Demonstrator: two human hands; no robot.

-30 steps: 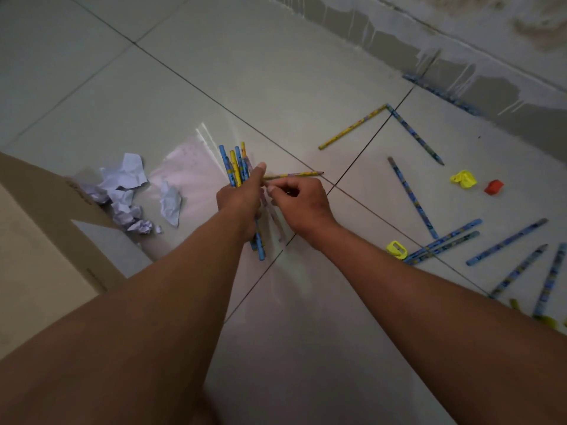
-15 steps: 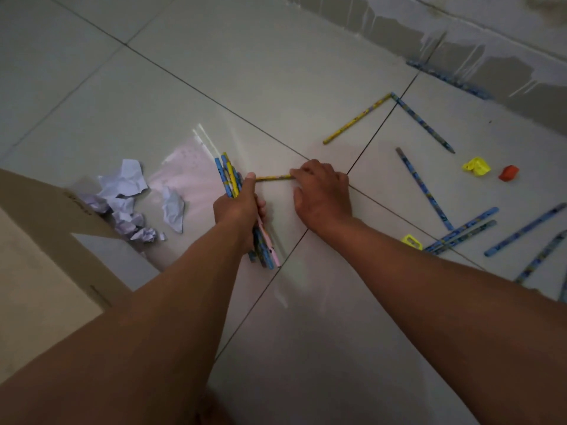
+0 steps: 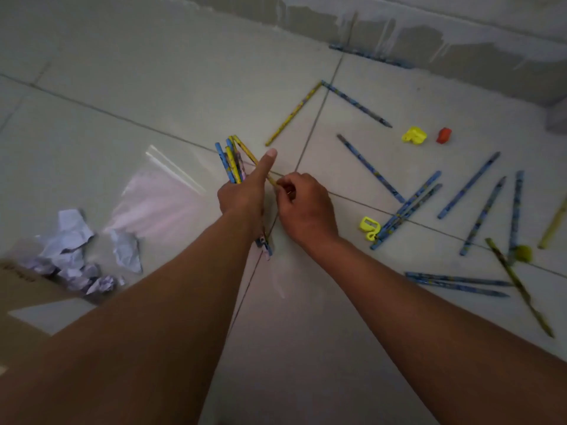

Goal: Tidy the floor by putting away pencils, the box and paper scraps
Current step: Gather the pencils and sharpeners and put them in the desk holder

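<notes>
Yellow sharpeners (image 3: 369,226), two; red (image 3: 444,135), one.

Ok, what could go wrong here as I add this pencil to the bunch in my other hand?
The left hand grips the bunch of pencils with its thumb lifted, so the hold may be loose and some could slide out. The right hand pinches the yellow pencil only near one end; it may twist and miss the bunch. The plastic bag lies flat on the floor, so loading it one-handed could spill pencils.
</notes>
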